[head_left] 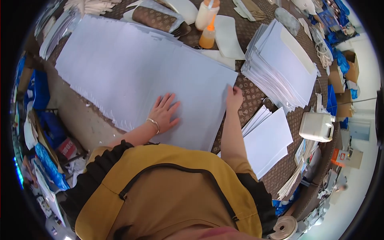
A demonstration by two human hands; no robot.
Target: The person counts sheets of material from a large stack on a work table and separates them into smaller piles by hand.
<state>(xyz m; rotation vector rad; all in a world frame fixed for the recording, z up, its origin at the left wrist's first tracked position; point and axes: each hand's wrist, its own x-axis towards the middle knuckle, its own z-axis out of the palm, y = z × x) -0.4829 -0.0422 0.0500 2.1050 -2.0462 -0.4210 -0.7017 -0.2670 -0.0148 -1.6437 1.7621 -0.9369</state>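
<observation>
Pressing a spread left hand [162, 114] onto white sheets [120, 60] overlapping along the table [249, 93]; curling the right hand [235, 98] at their right edge — cannot tell if pinching any. Could skew the overlap by dragging unevenly — or, beyond, tip the orange bottle [207, 38] by bumping.

Toward far edge of table [249, 94]: white btl [205, 18] w/ small orange btl [207, 39] just beside. At R edge: white jug [314, 127], handle outward; bundle of thin strips [297, 174] nr it. Off R edge: cardboard boxes [345, 105].
</observation>
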